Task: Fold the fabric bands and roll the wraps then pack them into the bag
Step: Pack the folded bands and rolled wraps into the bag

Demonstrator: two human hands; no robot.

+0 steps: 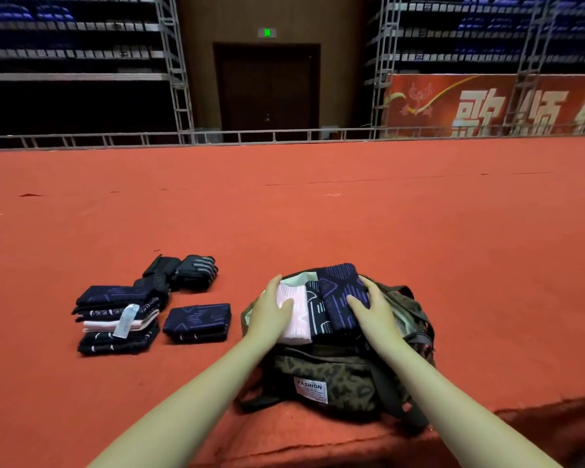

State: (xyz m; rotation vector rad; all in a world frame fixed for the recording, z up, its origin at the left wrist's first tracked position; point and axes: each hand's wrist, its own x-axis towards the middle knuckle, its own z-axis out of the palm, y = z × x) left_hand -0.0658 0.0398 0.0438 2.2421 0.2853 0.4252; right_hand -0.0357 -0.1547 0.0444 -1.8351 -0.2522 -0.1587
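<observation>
An olive leopard-print bag [331, 376] with a "FASHION" label lies open on the red carpet. Three folded fabric bands stand in its mouth: a pink one [299, 324], a black one with white lines [316, 307] and a navy one with purple lines [340, 292]. My left hand [272, 310] grips the pink side of this bundle. My right hand [368, 307] grips the navy side. To the left sit a stack of folded bands [119, 319], a single folded navy band [198, 320] and black rolled wraps [183, 271].
The red carpeted platform [318, 214] stretches far ahead to a metal truss rail [284, 135]. Its front edge drops off at the lower right [537, 420]. A dark door and tiered racks stand beyond.
</observation>
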